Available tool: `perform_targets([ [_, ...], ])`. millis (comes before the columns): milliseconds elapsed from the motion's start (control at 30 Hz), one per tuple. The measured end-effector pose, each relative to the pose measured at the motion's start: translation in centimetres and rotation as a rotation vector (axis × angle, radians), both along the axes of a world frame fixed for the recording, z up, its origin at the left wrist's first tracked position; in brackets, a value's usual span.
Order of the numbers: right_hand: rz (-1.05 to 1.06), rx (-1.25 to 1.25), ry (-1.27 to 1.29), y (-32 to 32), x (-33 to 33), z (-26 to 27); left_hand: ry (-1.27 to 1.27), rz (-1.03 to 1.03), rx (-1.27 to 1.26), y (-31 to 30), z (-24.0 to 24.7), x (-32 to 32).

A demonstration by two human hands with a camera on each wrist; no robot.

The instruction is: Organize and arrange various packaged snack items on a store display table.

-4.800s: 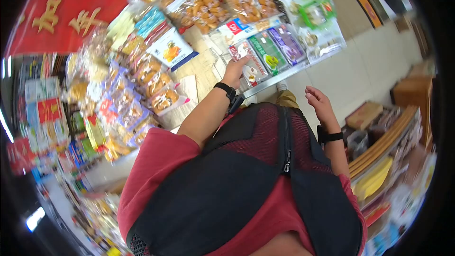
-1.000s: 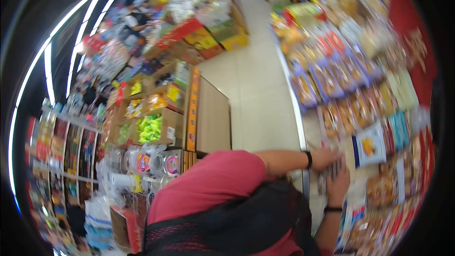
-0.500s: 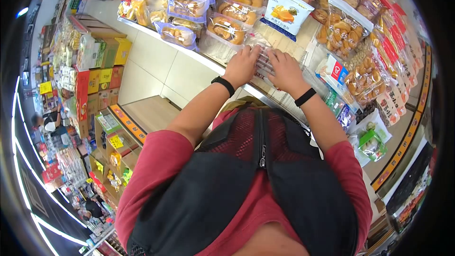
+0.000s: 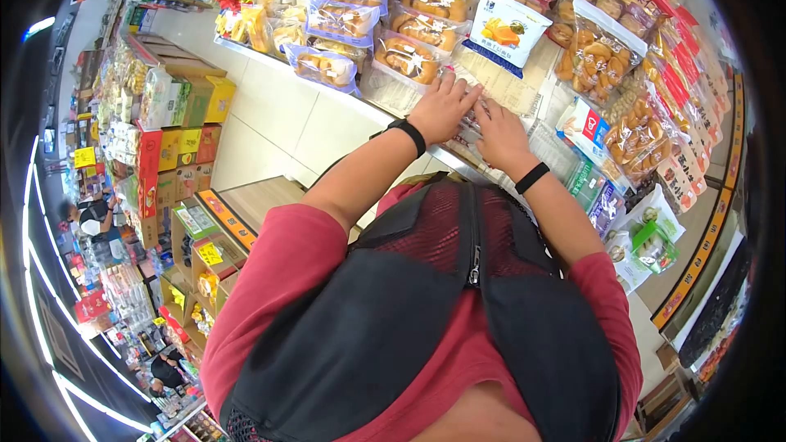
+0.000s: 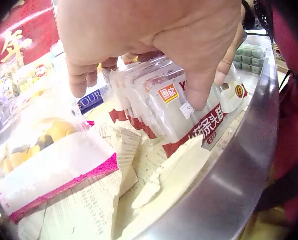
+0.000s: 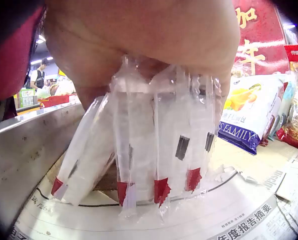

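Note:
A row of clear, red-trimmed packets (image 5: 164,110) stands upright and close together on newspaper by the metal edge. My left hand (image 4: 443,108) is over them with thumb and fingers bent down round the row; in the left wrist view, the left hand (image 5: 154,40) has its thumb against the front packet's face. Close beside it, my right hand (image 4: 501,137) grips the same row. The right wrist view has the right hand (image 6: 144,45) over the packets (image 6: 139,145), their lower ends showing below the palm; its fingertips are mostly hidden.
Bagged buns (image 4: 408,58) lie left of the hands, and a white-and-blue bag (image 4: 507,30) lies beyond them. Green packs (image 4: 586,183) are at the right. The metal edge (image 5: 239,165) runs along my side; cartons (image 4: 192,98) stand across the aisle.
Since half a second ago my hands have come closer together over the packets. Much earlier, my left hand touched a red-and-white pack beside the green one, and my right hand hung free.

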State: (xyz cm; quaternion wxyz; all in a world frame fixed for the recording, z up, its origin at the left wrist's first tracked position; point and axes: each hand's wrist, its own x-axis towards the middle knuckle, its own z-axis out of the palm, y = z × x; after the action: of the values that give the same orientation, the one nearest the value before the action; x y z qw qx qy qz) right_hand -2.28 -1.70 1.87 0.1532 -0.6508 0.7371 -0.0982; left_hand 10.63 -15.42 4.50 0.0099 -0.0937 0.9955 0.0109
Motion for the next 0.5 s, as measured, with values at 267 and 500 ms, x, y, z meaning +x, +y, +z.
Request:
perform_targets([
  [267, -0.059, -0.025, 0.003, 2.1, 0.4, 1.6, -0.121, -0.022, 0.104, -0.2, 0.2, -0.2],
  [500, -0.146, 0.035, -0.116, 5.8, 0.4, 0.3, -0.207, -0.115, 0.151, 0.8, 0.4, 0.5],
])
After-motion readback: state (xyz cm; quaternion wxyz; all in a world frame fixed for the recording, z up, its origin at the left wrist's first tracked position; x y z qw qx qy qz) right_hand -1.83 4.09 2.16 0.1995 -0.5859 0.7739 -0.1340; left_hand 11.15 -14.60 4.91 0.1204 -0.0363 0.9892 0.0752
